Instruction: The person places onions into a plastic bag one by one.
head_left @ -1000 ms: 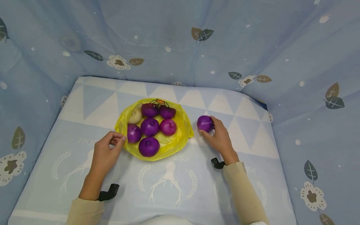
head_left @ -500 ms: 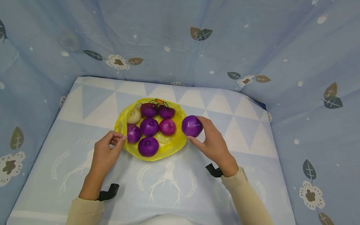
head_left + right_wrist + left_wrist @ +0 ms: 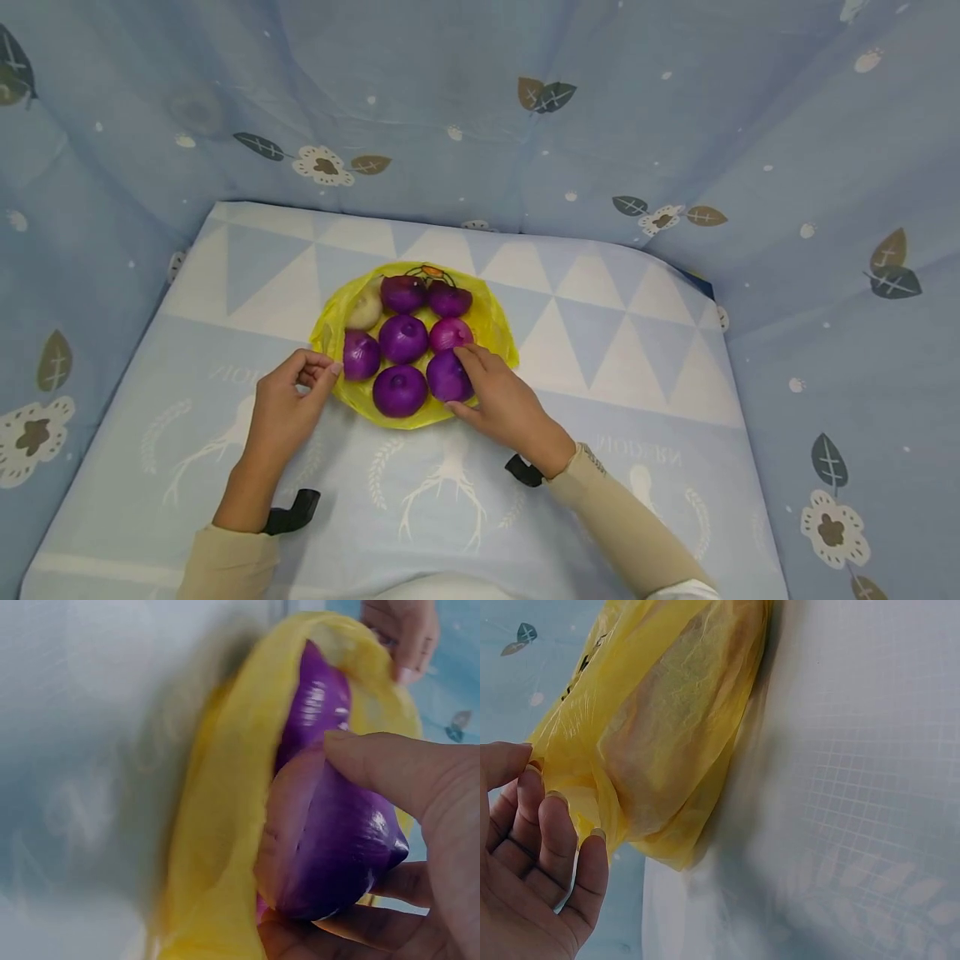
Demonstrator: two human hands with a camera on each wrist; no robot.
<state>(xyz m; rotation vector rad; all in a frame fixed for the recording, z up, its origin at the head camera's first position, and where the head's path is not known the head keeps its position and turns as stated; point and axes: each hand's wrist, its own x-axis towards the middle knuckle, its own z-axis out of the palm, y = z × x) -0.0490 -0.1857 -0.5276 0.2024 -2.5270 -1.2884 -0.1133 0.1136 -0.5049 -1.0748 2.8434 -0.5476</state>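
Observation:
A yellow plastic bag (image 3: 491,321) lies wide-mouthed on the table, with several purple onions (image 3: 403,339) and one pale onion (image 3: 365,308) inside. My left hand (image 3: 288,408) pinches the bag's left rim between thumb and index finger; the left wrist view shows the thin plastic drawn up at the fingertips. At the bag's front right, my right hand (image 3: 506,400) grips a purple onion (image 3: 337,832) between thumb and fingers. This onion sits within the bag's mouth, beside a pinkish onion (image 3: 451,334) and the front purple onion (image 3: 400,391).
The table (image 3: 600,517) has a pale blue and white patterned cloth. Blue curtains (image 3: 450,100) with leaf prints stand behind it and on both sides. A black wrist mount (image 3: 294,512) sits by the left wrist, and another black mount (image 3: 523,471) by the right.
My right hand has carried the purple onion leftward from the table right of the bag into the bag's mouth. My left hand has kept its pinch on the rim.

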